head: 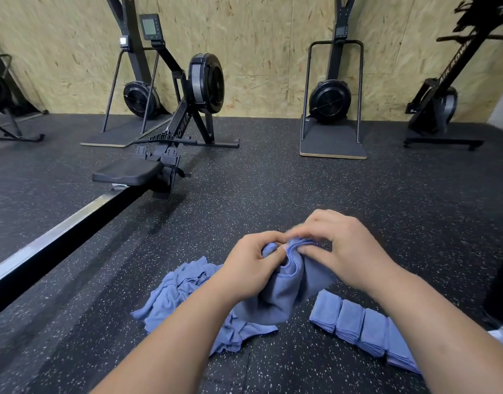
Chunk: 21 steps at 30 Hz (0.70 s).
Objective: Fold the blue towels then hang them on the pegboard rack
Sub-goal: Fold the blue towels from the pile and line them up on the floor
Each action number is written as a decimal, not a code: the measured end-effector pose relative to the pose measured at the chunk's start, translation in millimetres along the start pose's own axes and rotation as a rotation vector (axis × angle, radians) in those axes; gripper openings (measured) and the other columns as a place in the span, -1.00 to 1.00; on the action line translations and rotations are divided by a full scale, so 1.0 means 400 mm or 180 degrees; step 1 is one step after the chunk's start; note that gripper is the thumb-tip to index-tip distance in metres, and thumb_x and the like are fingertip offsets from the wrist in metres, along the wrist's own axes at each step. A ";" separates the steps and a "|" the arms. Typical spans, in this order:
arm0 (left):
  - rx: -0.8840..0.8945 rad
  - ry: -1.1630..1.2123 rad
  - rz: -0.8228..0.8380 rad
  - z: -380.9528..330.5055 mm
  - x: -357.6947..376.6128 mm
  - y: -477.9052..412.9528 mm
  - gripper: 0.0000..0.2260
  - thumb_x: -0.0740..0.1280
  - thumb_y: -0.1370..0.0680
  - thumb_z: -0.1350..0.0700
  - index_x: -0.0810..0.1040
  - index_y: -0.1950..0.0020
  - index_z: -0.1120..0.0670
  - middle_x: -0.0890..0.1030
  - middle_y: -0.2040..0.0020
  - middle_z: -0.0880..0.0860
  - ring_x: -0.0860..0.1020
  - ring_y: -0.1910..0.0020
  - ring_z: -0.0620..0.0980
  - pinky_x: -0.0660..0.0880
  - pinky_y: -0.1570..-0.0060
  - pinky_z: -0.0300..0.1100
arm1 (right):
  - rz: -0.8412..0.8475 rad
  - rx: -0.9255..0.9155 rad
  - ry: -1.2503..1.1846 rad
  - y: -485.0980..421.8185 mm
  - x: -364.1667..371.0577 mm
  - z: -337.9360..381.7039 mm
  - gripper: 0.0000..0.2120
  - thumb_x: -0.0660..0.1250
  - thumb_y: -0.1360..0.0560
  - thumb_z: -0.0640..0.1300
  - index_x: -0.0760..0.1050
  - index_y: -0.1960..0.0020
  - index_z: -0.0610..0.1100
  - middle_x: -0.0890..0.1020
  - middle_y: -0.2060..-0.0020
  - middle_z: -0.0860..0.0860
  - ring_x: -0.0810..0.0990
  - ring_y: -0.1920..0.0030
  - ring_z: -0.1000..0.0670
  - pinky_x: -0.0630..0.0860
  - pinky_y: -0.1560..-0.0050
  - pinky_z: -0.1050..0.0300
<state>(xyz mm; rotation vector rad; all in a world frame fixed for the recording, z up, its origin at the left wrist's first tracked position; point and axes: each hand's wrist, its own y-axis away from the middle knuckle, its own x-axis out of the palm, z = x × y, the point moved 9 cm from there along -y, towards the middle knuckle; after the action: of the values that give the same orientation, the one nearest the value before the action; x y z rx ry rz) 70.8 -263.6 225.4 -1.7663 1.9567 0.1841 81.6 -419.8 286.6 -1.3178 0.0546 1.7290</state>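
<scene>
Grip: left hand (251, 268) and right hand (338, 251) both pinch the bunched upper edge of one blue towel (281, 297), which hangs below them.
Folding step in hand. The crumpled pile (182, 291) lies below-left of the grip, the folded row (355, 322) below-right. Next move likely needs the hands drawn apart to straighten the edge. No pegboard rack in view.

A speckled black rubber floor (358, 194) fills the lower frame and meets a chipboard wall (259, 52) across the top. A rowing machine (206, 83) stands at upper left, its seat (128, 173) on a steel rail (60, 234) that runs to the left edge. An upright fan machine (331, 100) stands on a platform at upper right.
</scene>
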 end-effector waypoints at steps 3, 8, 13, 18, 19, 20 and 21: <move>-0.0009 -0.0116 -0.0035 0.012 -0.005 -0.003 -0.87 0.38 -0.67 0.02 0.72 -0.15 -0.12 0.74 -0.04 -0.19 0.68 -0.09 -0.14 0.57 -0.24 -0.06 | -0.0042 0.0127 -0.0045 0.008 -0.003 -0.016 -0.86 0.58 -0.49 -0.07 0.68 0.03 0.14 0.59 0.01 0.20 0.63 -0.02 0.10 0.58 -0.05 0.00; -0.0789 -0.0281 -0.1910 0.082 -0.187 0.014 -0.73 0.31 -0.66 -0.23 0.59 -0.02 -0.05 0.65 0.07 -0.15 0.59 0.03 -0.08 0.43 -0.01 -0.11 | -0.0617 0.1197 -0.0809 0.042 -0.052 -0.149 -0.79 0.62 -0.42 -0.22 0.65 0.17 0.02 0.77 0.09 0.15 0.75 0.05 0.09 0.67 -0.09 0.02; -0.0989 0.0098 -0.2691 0.121 -0.288 0.060 -0.56 0.29 -0.70 -0.18 0.35 0.21 0.12 0.36 0.31 -0.04 0.29 0.31 0.00 0.31 0.22 -0.02 | -0.0952 0.1942 -0.1518 0.097 -0.082 -0.268 -0.83 0.59 -0.47 -0.29 0.61 0.09 -0.18 0.76 0.22 -0.05 0.65 0.25 0.10 0.57 0.16 0.35; -0.0448 0.0387 -0.2509 0.090 -0.298 0.045 -0.67 0.45 -0.63 -0.11 0.57 0.14 0.13 0.54 0.28 -0.08 0.43 0.30 -0.16 0.40 0.21 -0.19 | -0.0743 0.1939 -0.1825 0.102 -0.064 -0.285 -0.78 0.55 -0.49 -0.34 0.71 -0.08 -0.12 0.78 0.10 -0.08 0.68 0.13 0.05 0.62 0.03 0.31; -0.0398 0.0490 -0.2329 0.089 -0.296 0.038 -0.75 0.50 -0.60 -0.09 0.64 0.11 0.07 0.63 0.23 -0.10 0.50 0.26 -0.20 0.43 0.21 -0.27 | -0.0847 0.1954 -0.1815 0.106 -0.071 -0.293 -0.80 0.55 -0.50 -0.32 0.73 -0.07 -0.10 0.79 0.09 -0.07 0.68 0.12 0.06 0.62 0.02 0.29; -0.0386 0.0586 -0.2052 0.088 -0.288 0.030 -0.83 0.54 -0.57 -0.05 0.69 0.05 0.03 0.69 0.18 -0.11 0.54 0.25 -0.21 0.45 0.23 -0.30 | -0.0970 0.1994 -0.1800 0.112 -0.079 -0.303 -0.85 0.55 -0.51 -0.29 0.74 -0.04 -0.10 0.79 0.09 -0.05 0.67 0.12 0.07 0.61 0.01 0.24; -0.0416 0.0683 -0.1692 0.093 -0.275 0.020 -0.87 0.57 -0.54 -0.01 0.72 -0.01 0.00 0.71 0.14 -0.10 0.54 0.25 -0.20 0.46 0.27 -0.30 | -0.1083 0.2055 -0.1782 0.122 -0.087 -0.318 -0.91 0.54 -0.53 -0.25 0.75 0.00 -0.10 0.79 0.09 -0.05 0.66 0.13 0.08 0.59 0.01 0.16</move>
<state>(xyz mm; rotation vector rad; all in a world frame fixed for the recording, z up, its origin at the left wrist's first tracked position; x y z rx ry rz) 77.1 -148.3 239.7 -2.4056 1.5598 -0.0646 141.8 -536.7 237.0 -0.3320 0.0568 1.5395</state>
